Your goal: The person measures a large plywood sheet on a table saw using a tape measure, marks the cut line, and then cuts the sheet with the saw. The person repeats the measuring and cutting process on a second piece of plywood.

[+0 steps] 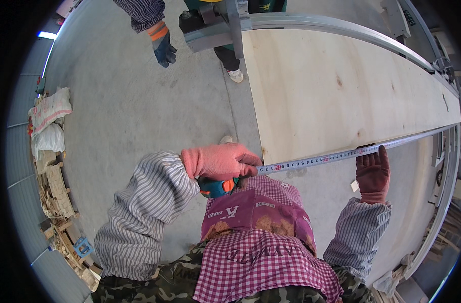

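Note:
My left hand (218,160), in a pink work glove, grips a teal and orange tape measure (219,187) at the near left corner of a pale plywood sheet (341,86). Its thumb and fingers close by the mouth of the case. From there the metal tape blade (311,161) runs out to the right along the sheet's near edge. My right hand (373,171), in a glove with a dark red palm, reaches up to the blade with the palm turned up. Its fingers are stretched out, and their tips meet the blade; some tips are partly hidden behind it.
A metal frame rail (331,22) borders the sheet's far side. Across from me stands another person, whose gloved hand (164,50) hangs at the far left. White sacks (51,113) and stacked wood (56,187) line the left wall. A blue crate (83,247) is near them.

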